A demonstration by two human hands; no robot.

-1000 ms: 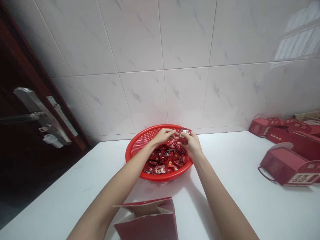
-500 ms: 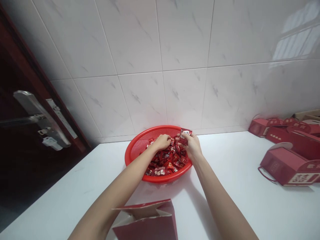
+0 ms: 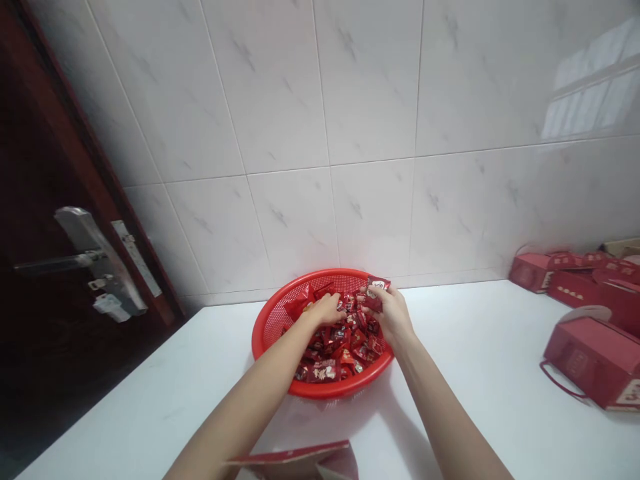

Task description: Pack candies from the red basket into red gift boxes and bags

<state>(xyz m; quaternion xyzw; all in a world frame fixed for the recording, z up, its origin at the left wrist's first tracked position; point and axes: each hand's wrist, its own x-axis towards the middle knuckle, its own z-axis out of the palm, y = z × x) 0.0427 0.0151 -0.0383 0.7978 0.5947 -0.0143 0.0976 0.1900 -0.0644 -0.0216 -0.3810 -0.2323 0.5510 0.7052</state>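
A red plastic basket with perforated sides holds a pile of small red wrapped packets. Over its right rim, my right hand grips a dark red packet with white print between thumb and fingers. My left hand reaches into the basket among the packets, its fingers curled down. Bright red wrappers stand up just behind and left of it; whether the fingers pinch one is hidden. An open-topped red paper box is partly visible at the bottom edge, near my left forearm.
Several red carton boxes with cord handles stand on the white table at the right. A white tiled wall rises behind the basket. On the left is a dark door with a metal handle.
The view has tilted up, so everything sits lower. Bright red wrappers now show raised beside my left hand at the basket's back left. My right hand still holds its packet.
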